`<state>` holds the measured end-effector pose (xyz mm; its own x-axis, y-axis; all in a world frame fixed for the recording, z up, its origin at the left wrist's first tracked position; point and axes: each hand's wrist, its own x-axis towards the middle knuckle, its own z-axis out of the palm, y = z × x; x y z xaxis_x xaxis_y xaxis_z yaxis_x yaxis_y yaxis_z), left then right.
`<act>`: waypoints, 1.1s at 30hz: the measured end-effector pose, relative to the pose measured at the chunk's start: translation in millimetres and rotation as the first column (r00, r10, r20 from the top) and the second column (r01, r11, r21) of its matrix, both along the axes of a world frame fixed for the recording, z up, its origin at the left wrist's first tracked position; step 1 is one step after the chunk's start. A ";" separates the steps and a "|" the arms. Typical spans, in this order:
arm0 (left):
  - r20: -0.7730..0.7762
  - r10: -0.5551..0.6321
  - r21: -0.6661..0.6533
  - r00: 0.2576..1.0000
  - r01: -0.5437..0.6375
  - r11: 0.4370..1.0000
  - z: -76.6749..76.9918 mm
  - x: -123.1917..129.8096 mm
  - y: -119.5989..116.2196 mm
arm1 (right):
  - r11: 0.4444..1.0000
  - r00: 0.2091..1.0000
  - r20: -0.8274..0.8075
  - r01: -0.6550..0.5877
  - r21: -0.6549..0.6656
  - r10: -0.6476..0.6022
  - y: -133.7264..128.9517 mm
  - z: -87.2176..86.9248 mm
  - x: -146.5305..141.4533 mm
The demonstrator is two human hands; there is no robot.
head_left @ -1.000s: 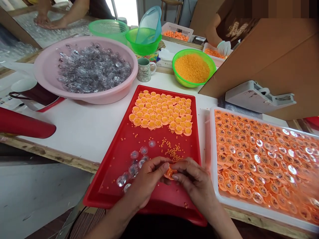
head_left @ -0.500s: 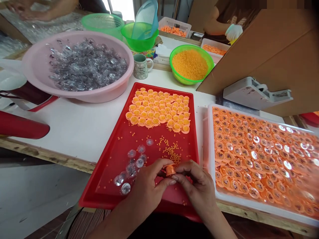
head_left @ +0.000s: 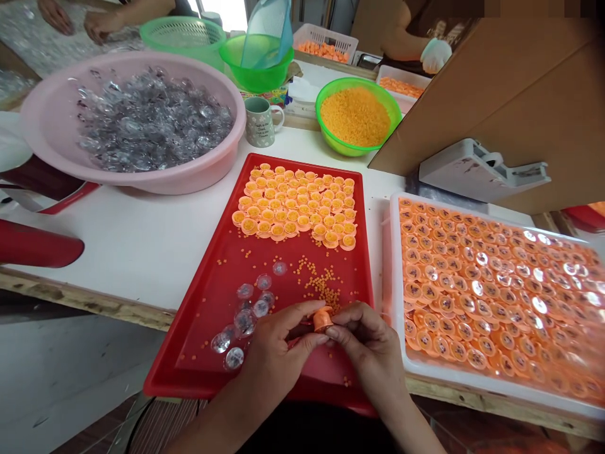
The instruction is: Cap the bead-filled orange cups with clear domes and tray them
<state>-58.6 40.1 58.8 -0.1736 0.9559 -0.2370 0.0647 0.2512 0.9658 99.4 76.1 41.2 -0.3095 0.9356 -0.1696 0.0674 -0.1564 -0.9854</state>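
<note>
A small orange cup [head_left: 322,320] is pinched between both hands above the near part of a red tray [head_left: 212,277]. My left hand [head_left: 283,340] grips its left side with thumb and fingers; my right hand [head_left: 366,340] closes on its right side. Rows of orange cups with yellow filling [head_left: 297,202] stand at the tray's far end. Loose yellow pellets [head_left: 324,284] are scattered just beyond my hands. Several clear plastic domes [head_left: 244,323] lie left of my left hand.
A pink basin [head_left: 227,154] of clear domes stands at left, near a mug [head_left: 259,123]. A green bowl [head_left: 324,129] holds yellow pellets. At right, a white tray [head_left: 394,284] of covered orange cups sits by a cardboard panel [head_left: 520,107]. Other people's hands [head_left: 101,25] show behind.
The view has shifted slightly, moving the tray and basin a little left in the picture. Both hands still hold the orange cup, now tilted a bit differently. The gloved hand at the back has moved.
</note>
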 end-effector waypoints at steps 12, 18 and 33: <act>-0.095 -0.002 0.103 0.995 0.012 0.995 -2.7 -2.0 0.5 | 0.961 0.989 0.145 -0.005 0.276 -0.037 -0.8 -2.2 -2.9; 0.192 0.020 -0.141 0.981 0.008 0.990 -1.2 -0.3 4.2 | 0.986 0.982 0.183 0.006 0.167 -0.037 -1.7 -9.1 2.5; 0.039 -0.019 -0.161 0.999 0.025 0.987 -7.9 4.7 5.0 | 0.912 0.948 0.317 -0.097 0.398 -0.038 3.3 -2.1 -0.5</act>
